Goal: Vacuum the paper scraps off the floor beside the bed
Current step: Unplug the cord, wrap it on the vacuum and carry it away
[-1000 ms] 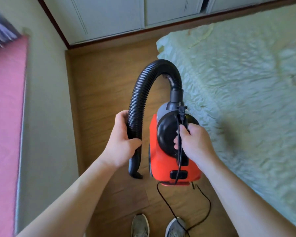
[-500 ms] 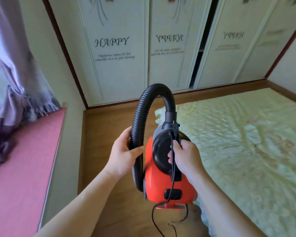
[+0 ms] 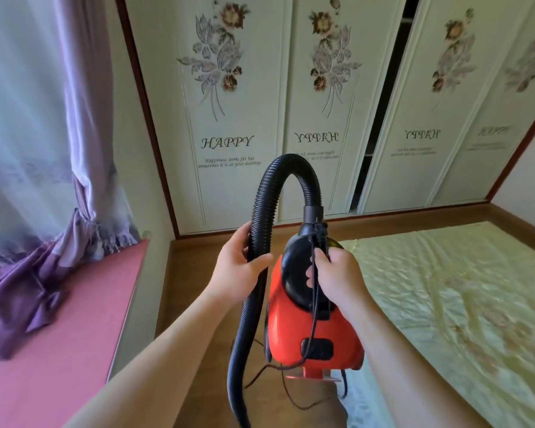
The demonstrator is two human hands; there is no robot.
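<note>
I hold a small red and black vacuum cleaner [image 3: 314, 341] in the air in front of me. My right hand [image 3: 337, 278] grips its black top handle, with the power cord pinched under the fingers. My left hand [image 3: 240, 268] grips the black ribbed hose [image 3: 269, 193], which arches up from the vacuum's front and hangs down past my left wrist. The hose's lower end runs out of view at the bottom. The black cord [image 3: 314, 307] trails down over the body to the wooden floor [image 3: 195, 267]. No paper scraps show on the visible floor.
A bed with a pale green quilt [image 3: 451, 301] fills the right side. A pink window seat [image 3: 59, 329] with a tied purple curtain [image 3: 44, 267] lies at the left. White wardrobe doors [image 3: 229, 118] with flower prints close off the far end of the narrow floor strip.
My view has tilted up from the floor to the wardrobe doors. Both hands keep the same grips on hose and handle. My shoes have left the view.
</note>
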